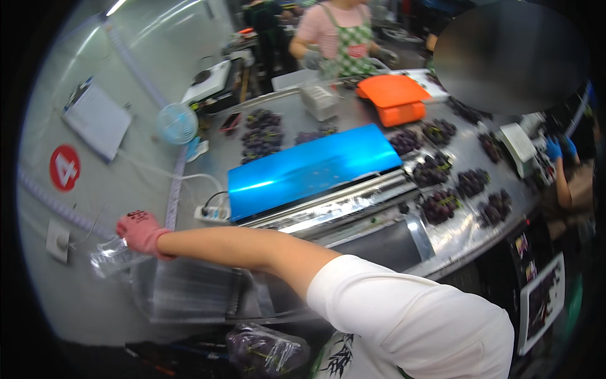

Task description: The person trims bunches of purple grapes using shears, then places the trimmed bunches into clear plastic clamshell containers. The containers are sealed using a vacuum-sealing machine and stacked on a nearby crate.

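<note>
My right hand (140,232), in a pink glove, reaches far to the left with its white-sleeved arm crossing in front of me. It grips a clear plastic tray (113,258), blurred at its edges. Just right of and below the glove stands a stack of clear plastic trays (191,291). Beneath my arm lies a film-wrapped pack of dark grapes (266,353); what supports it is hidden. My left hand is out of view. Beyond the arm sits a metal wrapping machine (326,203) with a shiny blue cover (312,168).
Bunches of dark grapes (431,169) lie on the metal table (466,241), with more bunches (262,135) behind the machine. An orange device (395,99), a power strip (213,213) and a small fan (176,123) stand around. Across the table is a person in a checked apron (352,49); blue-gloved hands (554,148) work at right.
</note>
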The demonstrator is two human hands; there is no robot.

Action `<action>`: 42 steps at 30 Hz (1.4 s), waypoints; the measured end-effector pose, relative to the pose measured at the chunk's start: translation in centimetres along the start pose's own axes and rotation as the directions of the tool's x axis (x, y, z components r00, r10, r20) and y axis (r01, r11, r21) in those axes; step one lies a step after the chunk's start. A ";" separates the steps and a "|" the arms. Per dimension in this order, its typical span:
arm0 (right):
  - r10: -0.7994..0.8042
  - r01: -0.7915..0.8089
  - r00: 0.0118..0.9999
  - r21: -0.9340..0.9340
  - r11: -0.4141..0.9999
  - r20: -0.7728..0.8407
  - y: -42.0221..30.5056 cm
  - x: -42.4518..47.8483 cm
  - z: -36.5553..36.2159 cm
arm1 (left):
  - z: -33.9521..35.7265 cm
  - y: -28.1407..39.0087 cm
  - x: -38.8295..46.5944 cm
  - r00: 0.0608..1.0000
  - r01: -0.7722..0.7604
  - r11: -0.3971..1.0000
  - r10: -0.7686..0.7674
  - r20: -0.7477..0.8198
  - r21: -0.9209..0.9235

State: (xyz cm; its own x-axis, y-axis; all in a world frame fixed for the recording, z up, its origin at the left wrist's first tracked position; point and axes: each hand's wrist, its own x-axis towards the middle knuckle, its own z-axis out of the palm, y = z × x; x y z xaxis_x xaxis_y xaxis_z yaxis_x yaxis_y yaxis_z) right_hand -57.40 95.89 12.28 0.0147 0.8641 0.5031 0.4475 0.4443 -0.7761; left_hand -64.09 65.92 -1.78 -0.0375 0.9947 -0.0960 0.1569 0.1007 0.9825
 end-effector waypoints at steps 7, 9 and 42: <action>-0.702 0.362 0.674 -0.725 0.585 -0.230 2.5 -11.5 -17.7 | 3.4 1.0 2.6 0.975 0.017 1.000 -0.013 0.222 -0.013; -0.642 0.413 0.767 -0.787 0.459 0.028 5.3 -18.0 -21.6 | 4.4 1.2 3.1 0.964 0.033 0.999 -0.021 0.267 -0.041; 0.726 -0.512 0.688 0.706 0.489 -0.005 1.8 -37.6 -33.0 | 15.4 3.3 5.5 0.544 0.562 0.654 0.170 0.822 -0.507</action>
State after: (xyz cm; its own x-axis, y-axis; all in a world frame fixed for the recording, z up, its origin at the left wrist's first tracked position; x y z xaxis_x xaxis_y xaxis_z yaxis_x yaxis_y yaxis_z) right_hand -27.62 56.38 4.52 0.3391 0.9157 -0.2158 -0.4204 -0.0577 -0.9055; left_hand -48.57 72.05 -1.58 0.8173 0.5760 -0.0164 -0.4190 0.6135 0.6694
